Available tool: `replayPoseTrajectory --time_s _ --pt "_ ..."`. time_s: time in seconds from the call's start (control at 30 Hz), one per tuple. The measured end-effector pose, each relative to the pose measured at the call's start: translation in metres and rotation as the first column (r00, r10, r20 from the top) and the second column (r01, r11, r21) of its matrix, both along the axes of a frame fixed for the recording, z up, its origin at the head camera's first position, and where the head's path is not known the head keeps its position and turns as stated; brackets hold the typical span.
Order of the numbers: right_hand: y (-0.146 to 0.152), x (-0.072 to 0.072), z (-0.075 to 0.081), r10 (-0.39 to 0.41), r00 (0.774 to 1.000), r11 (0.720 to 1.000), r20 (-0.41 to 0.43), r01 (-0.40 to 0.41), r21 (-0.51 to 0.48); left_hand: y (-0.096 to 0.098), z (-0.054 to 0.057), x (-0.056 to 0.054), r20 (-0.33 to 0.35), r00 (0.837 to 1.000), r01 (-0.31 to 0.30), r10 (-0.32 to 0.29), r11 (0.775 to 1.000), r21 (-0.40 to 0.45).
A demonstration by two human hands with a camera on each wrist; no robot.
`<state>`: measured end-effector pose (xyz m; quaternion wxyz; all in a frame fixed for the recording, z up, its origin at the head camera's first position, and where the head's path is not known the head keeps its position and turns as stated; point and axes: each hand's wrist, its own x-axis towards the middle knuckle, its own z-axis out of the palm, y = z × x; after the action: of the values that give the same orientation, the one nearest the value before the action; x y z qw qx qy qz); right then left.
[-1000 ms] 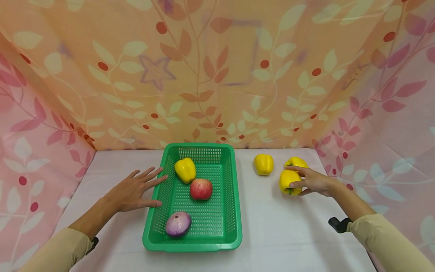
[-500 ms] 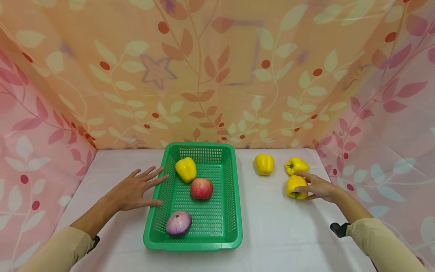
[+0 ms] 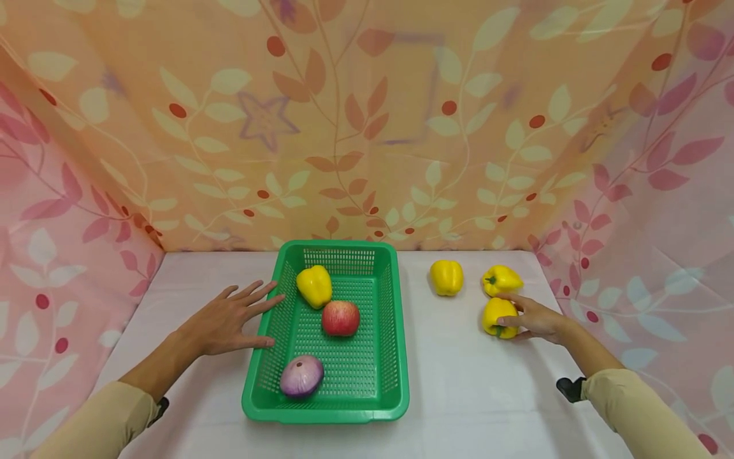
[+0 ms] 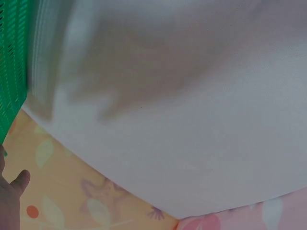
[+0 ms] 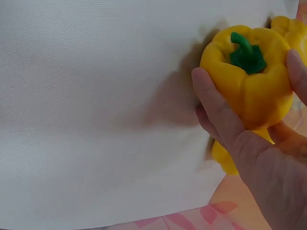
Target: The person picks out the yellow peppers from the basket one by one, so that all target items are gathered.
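My right hand (image 3: 539,319) grips a yellow bell pepper (image 3: 497,319) on the right side of the table, thumb on one side and fingers on the other. In the right wrist view this bell pepper (image 5: 249,81) shows its green stem, with fingers along its sides. Just behind it lies another yellow bell pepper (image 3: 502,280), and a third yellow bell pepper (image 3: 446,278) sits farther left. My left hand (image 3: 226,322), fingers spread and holding nothing, hovers at the left rim of a green plastic basket (image 3: 395,331).
Inside the basket are a yellow bell pepper (image 3: 315,287), a red apple (image 3: 341,318) and a purple onion (image 3: 302,376). A white cloth covers the table (image 3: 459,389). Floral curtains (image 3: 367,127) stand at the back and both sides.
My right hand has shifted slightly right and toward me with the bell pepper, uncovering the one behind. The left hand stays in place.
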<state>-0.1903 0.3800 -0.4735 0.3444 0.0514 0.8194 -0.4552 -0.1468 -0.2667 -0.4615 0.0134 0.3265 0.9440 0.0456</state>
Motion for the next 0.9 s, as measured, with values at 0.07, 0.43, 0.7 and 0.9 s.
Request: replayPoseTrajectory --time_s 0.07,0.43,0.7,0.9 --pt "0.0 0.0 0.0 0.001 1.0 1.0 -0.002 -0.001 0.004 0.0 0.0 0.0 -0.002 1.0 0.001 -0.001 1.0 0.0" --pt "0.003 -0.003 -0.001 0.064 0.997 0.991 -0.037 -0.059 0.124 0.0 0.0 0.0 0.009 1.0 -0.002 0.002 1.0 0.001" --pt "-0.002 -0.008 0.017 0.123 0.991 0.979 -0.059 -0.111 0.174 0.001 0.0 0.001 0.006 1.0 -0.006 0.006 1.0 -0.003" --pt "-0.015 -0.016 0.05 0.205 0.976 0.967 -0.075 -0.191 0.167 0.001 0.001 0.0 0.013 1.0 -0.009 0.009 1.0 -0.004"
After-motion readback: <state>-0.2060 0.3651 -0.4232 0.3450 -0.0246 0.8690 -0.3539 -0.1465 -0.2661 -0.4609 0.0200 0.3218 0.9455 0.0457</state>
